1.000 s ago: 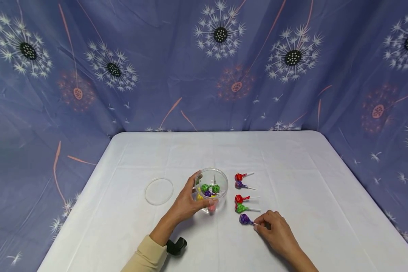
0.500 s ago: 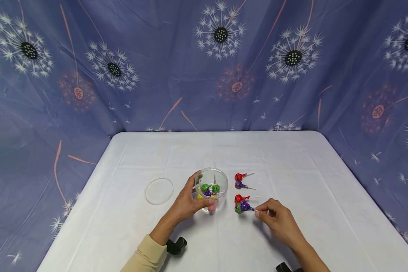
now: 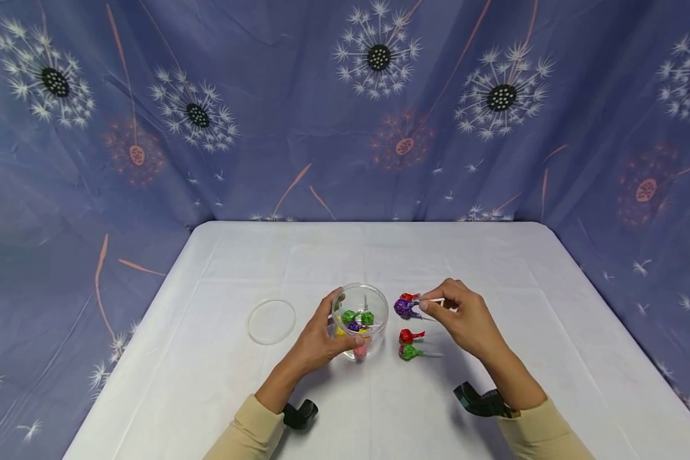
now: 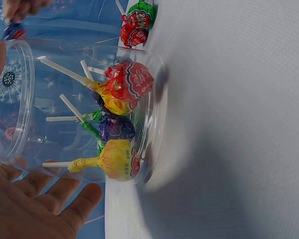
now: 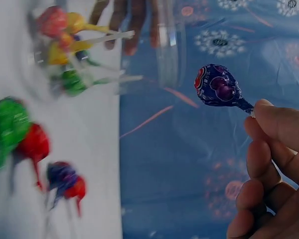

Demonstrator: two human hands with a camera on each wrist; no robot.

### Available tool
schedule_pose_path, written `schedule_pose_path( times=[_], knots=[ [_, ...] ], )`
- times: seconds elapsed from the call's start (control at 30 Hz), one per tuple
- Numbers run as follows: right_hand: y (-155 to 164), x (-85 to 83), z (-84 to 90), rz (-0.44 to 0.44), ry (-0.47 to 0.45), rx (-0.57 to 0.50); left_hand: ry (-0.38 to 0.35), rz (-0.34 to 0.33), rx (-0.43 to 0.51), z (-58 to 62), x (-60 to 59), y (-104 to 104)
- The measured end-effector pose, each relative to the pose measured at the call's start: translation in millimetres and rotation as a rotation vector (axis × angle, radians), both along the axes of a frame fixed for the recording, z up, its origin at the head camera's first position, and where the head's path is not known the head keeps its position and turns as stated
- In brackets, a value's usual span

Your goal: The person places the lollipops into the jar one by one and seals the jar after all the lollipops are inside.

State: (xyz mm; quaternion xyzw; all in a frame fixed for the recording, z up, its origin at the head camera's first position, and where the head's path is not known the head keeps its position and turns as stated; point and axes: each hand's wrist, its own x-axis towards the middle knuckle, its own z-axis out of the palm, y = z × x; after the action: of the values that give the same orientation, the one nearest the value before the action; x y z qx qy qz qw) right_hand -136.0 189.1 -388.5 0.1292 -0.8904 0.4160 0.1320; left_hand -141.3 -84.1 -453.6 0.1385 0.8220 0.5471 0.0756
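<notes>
Right of jar (image 4: 26,89), aloft now: pinching purple lollipop (image 5: 217,87) in right fingers (image 5: 259,157); cupping jar in left fingers (image 4: 87,201). Best to pinch firmly, steer clear of loose lollipops (image 3: 407,337) nearby, brace jar gently against surface (image 3: 494,255).

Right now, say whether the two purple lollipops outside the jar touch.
Apart: the right wrist view shows a clear gap between the held lollipop and the lying lollipop.

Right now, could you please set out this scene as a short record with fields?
Left hand: grips open-topped clear tub
Right hand: pinches purple lollipop by its stick, raised
Inside tub: lollipops, exact count unclear
Nearer lollipop pair: one red, one green
Farther lollipop pair: one red, one purple
Clear lid: on the white table, left of tub
</notes>
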Motion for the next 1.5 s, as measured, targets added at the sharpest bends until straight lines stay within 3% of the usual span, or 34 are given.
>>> schedule_pose_path(
  times=[0.17,0.37,0.7,1.23,1.5],
  knots=[
    [-19.6,-13.6,16.2,0.059,0.004,-0.016,-0.011,0.001,0.006,0.6,-1.2,0.6],
    [-42.1,-26.5,23.5,0.127,-0.015,-0.001,-0.026,-0.014,0.032,0.6,-1.8,0.9],
    [-73.3,-42.5,20.0,0.250,0.032,0.167,-0.029,-0.027,0.052,1.0,-2.4,-1.1],
    [-89.6,-48.6,0.0,0.267,0.138,0.406,-0.036,-0.034,0.043,-0.2,-2.9,-2.0],
    [-84.6,-44.6,7.8,0.266,0.112,0.364,-0.036,-0.034,0.047,-0.3,-2.5,-2.1]
  ],
)
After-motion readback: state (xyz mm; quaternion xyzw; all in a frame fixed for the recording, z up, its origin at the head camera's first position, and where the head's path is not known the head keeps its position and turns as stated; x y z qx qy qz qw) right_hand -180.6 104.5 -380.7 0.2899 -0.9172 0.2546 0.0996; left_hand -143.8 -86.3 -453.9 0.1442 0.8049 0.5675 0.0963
